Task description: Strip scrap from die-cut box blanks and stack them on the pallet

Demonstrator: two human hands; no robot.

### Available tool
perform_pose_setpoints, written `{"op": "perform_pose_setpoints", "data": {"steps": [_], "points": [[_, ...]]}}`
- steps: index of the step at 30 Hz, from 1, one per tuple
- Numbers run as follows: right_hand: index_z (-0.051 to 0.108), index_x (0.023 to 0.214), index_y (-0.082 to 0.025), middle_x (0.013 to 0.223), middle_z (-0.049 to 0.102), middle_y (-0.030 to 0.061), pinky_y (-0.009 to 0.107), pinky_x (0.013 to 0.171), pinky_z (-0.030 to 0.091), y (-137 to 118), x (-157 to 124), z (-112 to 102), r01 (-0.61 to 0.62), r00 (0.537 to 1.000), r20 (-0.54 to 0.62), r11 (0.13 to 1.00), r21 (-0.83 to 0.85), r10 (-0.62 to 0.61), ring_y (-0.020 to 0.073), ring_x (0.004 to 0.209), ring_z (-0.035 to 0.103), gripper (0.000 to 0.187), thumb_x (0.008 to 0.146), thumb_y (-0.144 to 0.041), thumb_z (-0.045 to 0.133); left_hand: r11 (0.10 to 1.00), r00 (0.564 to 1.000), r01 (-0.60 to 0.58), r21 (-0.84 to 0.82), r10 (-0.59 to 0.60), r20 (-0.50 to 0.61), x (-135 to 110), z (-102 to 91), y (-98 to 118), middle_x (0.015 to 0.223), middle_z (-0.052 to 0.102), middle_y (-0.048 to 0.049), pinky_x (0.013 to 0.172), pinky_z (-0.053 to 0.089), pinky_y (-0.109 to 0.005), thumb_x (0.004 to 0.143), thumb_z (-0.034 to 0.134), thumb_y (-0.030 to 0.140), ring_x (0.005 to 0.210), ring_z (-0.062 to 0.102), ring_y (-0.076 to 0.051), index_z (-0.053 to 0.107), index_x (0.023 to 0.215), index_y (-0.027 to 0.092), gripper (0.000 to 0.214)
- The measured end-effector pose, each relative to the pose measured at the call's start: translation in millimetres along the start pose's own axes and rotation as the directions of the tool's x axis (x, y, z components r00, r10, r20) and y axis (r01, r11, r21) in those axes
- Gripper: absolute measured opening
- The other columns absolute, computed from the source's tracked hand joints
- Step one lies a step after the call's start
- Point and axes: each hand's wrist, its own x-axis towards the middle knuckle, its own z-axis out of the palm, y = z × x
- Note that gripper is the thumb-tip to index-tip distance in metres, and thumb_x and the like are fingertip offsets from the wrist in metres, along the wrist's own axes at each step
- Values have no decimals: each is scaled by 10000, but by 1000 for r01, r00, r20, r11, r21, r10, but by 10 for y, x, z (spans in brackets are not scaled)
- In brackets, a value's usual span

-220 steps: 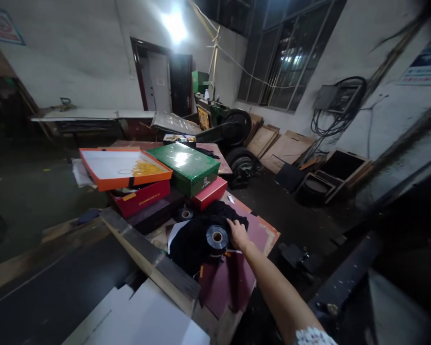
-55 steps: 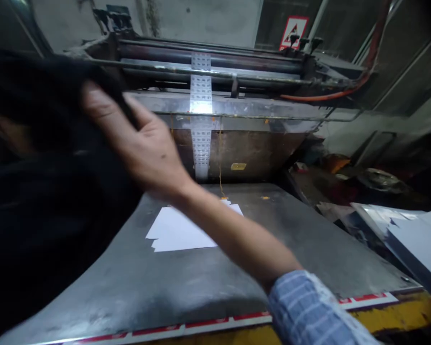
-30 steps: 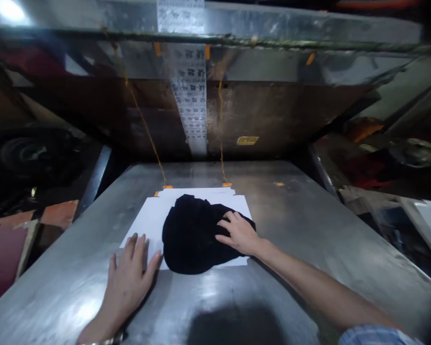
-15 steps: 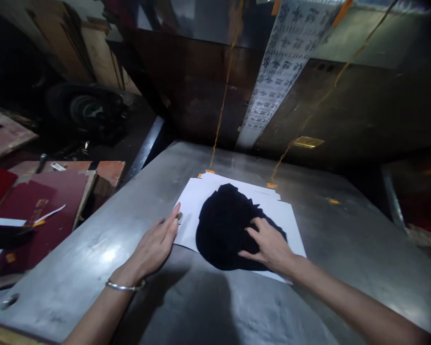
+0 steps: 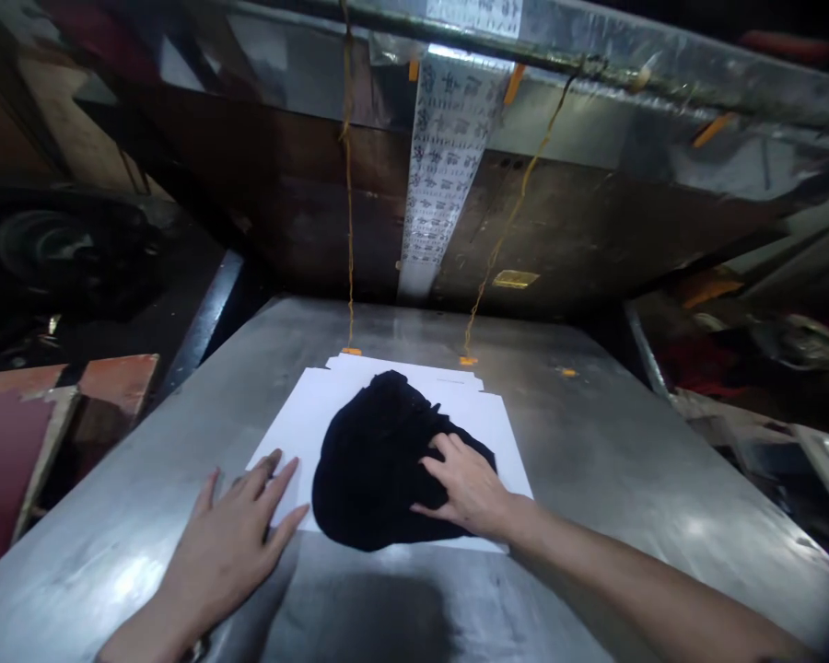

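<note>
A bunched black cloth [image 5: 373, 470] lies on a white sheet [image 5: 286, 414], covering much of its middle. My right hand [image 5: 466, 488] is on the right part of the cloth, its bent fingers and thumb gripping the fabric; the fingertips sink partly into its folds. At the sheet's left edge rests my left hand [image 5: 239, 525], palm down with the fingers spread, some fingertips on the paper and holding nothing. The sheet lies flat on a grey metal plate [image 5: 587, 516], its notched far edge close to two orange tabs [image 5: 468, 360].
An upper metal plate [image 5: 283, 193] hangs over the far side, with a printed strip [image 5: 442, 175] and yellow strings [image 5: 350, 249] running down to the tabs. Maroon boards [image 5: 14, 460] stand to the left, a dark wheel [image 5: 48, 239] behind them. Clutter [image 5: 766, 341] lies at the right.
My view has turned to the right. My left hand has drawn back toward me along the sheet's edge and its fingers have spread. My right hand stays on the cloth.
</note>
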Motion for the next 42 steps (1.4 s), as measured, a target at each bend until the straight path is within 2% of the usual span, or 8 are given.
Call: {"op": "perform_pose_setpoints", "data": {"steps": [7, 11, 17, 20, 24, 31, 37, 42], "points": [[596, 977, -176, 1094, 523, 116, 409, 786, 529, 709, -821, -145, -224, 974, -21, 974, 21, 225, 280, 989, 534, 209, 890, -366, 604, 997, 998, -35, 70, 39, -55, -118, 1, 328, 1435, 487, -127, 1087, 228, -658, 943, 355, 532, 1282, 465, -312, 456, 1394, 238, 548], [566, 934, -161, 1015, 530, 109, 415, 727, 522, 794, -854, -205, -359, 929, -68, 931, 71, 363, 279, 918, 575, 198, 913, -357, 550, 996, 999, 13, -87, -17, -39, -124, -17, 340, 1435, 499, -70, 1124, 197, -624, 989, 225, 430, 1294, 453, -264, 448, 1393, 251, 495], [546, 954, -190, 952, 533, 59, 337, 712, 543, -342, 160, -69, -334, 925, -114, 918, 215, 363, 207, 805, 608, 288, 913, -475, 544, 941, 995, 82, -328, -94, -20, -123, -7, 269, 1437, 499, -64, 1182, 113, -556, 980, 108, 461, 1321, 430, -210, 297, 1470, 184, 594], [560, 1005, -227, 1020, 517, 72, 377, 616, 562, -934, 678, 20, -273, 950, -102, 942, 197, 296, 244, 765, 616, 367, 839, -553, 591, 948, 994, 104, -300, -109, 1, -115, 14, 236, 1397, 532, -123, 1168, 141, -583, 954, 64, 428, 1306, 452, -261, 401, 1409, 110, 649], [545, 1029, -252, 1034, 487, 66, 360, 629, 571, -1108, 781, 129, -185, 977, -87, 974, 128, 197, 267, 881, 585, 375, 772, -488, 682, 994, 999, 42, -102, -42, -4, -76, 2, 269, 1338, 563, -205, 1120, 154, -663, 907, 114, 369, 1248, 504, -364, 614, 1165, 67, 639], [532, 1006, -224, 1025, 506, 72, 357, 683, 554, -313, -2, 47, -397, 912, -103, 917, 21, 397, 255, 886, 588, 309, 790, -389, 677, 998, 998, 56, 0, -56, -35, -56, 2, 369, 1407, 509, -159, 1126, 134, -659, 921, 150, 464, 1293, 468, -326, 366, 1404, 77, 655], [553, 1037, -180, 988, 546, 95, 319, 545, 475, 693, -847, -174, -642, 765, -149, 757, -120, 626, 260, 767, 635, 222, 856, -285, 628, 996, 994, 86, 11, -85, -73, -59, 74, 404, 1384, 528, -181, 1128, 171, -624, 934, 152, 506, 1289, 468, -329, 300, 1440, 51, 696], [571, 952, -148, 936, 536, 106, 307, 479, 418, 1209, -1337, -511, -654, 751, -266, 734, -182, 604, 279, 741, 621, 135, 829, -187, 609, 991, 993, 116, -73, -116, 11, -79, -42, 394, 1405, 511, -174, 1146, 192, -586, 935, 207, 494, 1301, 463, -298, 274, 1455, 51, 687]]}}
